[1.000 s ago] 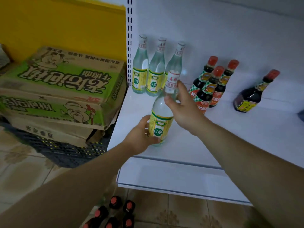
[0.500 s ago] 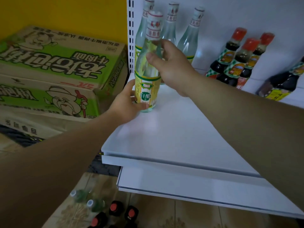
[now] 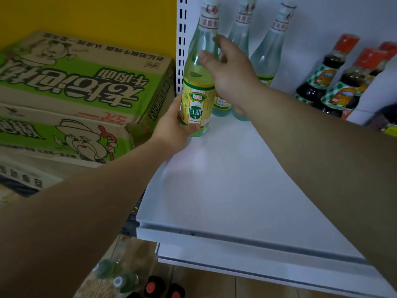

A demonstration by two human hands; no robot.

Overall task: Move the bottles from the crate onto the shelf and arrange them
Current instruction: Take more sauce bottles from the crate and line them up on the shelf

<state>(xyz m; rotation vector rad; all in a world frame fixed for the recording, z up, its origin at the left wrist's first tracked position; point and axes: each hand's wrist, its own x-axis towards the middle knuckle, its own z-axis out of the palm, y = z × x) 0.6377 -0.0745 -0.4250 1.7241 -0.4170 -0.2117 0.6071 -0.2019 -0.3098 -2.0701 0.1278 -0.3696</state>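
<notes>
A clear vinegar bottle (image 3: 196, 91) with a yellow-green label stands upright on the white shelf (image 3: 225, 179), at its far left by the slotted upright. My left hand (image 3: 171, 127) wraps its base and my right hand (image 3: 227, 76) grips its shoulder. Behind it stand more clear vinegar bottles (image 3: 266, 54) against the back panel. Dark soy sauce bottles (image 3: 335, 82) with red caps stand to the right. Below the shelf, bottle tops in the crate (image 3: 137, 282) show at the bottom edge; the crate itself is mostly hidden by my left arm.
Stacked green-and-white cardboard boxes (image 3: 81, 100) sit left of the shelf against a yellow wall. A lower white shelf edge (image 3: 257, 267) juts out beneath. Tiled floor shows at the bottom.
Both hands carried the vinegar bottle from the shelf's front middle back and left, setting it in front of the row by the upright. The view moved closer.
</notes>
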